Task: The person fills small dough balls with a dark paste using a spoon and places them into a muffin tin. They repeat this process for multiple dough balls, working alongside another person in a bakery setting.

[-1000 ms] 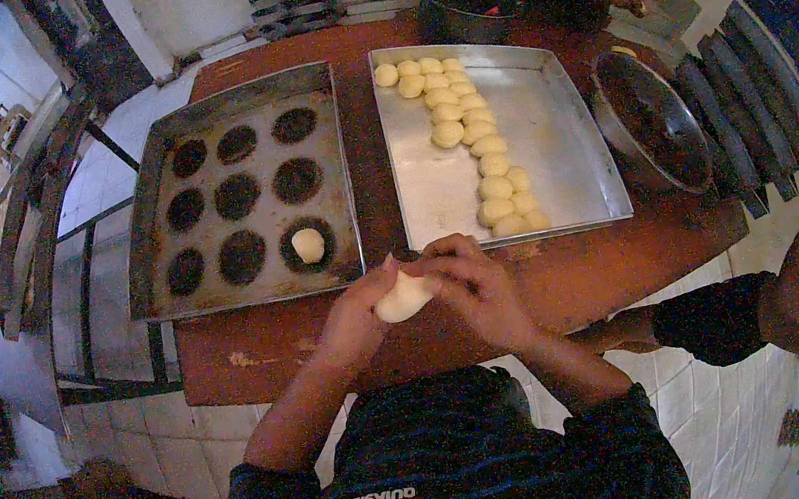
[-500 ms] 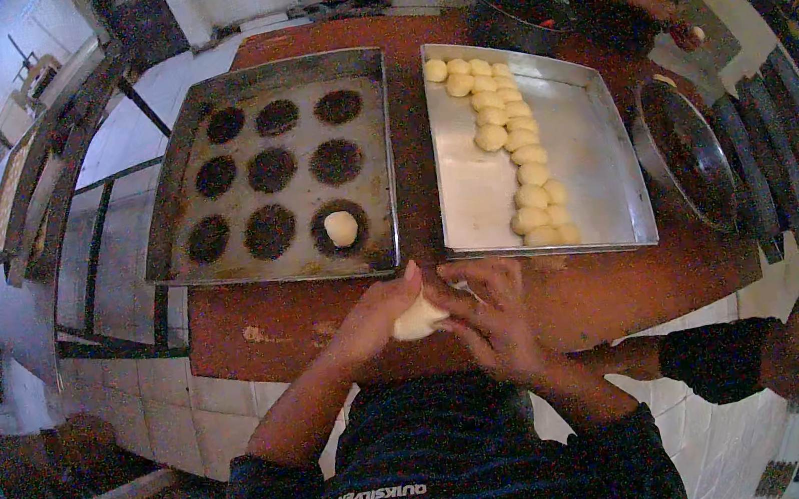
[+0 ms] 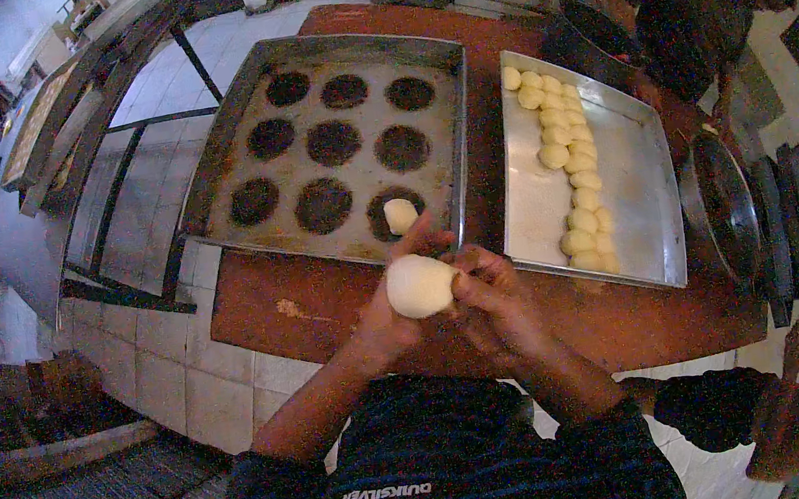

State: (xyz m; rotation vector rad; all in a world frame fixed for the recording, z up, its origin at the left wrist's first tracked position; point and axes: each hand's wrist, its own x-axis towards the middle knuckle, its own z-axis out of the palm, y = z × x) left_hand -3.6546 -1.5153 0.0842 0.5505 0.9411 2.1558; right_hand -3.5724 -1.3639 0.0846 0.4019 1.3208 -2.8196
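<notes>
The left hand cradles a pale dough ball while the right hand pinches its side (both hands are near the dark-spotted tray).

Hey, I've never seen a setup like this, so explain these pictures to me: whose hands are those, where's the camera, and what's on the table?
There is no machine here; these are a person's bare hands. The view comes from a wide fisheye camera worn on their head, looking down, so straight edges bend.

The left hand cups a pale ball of dough, and the right hand grips its right end.

On the brown table are a dark pan with nine round dark spots, a small piece of dough on the nearest right one, and a shiny tray holding many dough balls. Another person is at the far right.
</notes>
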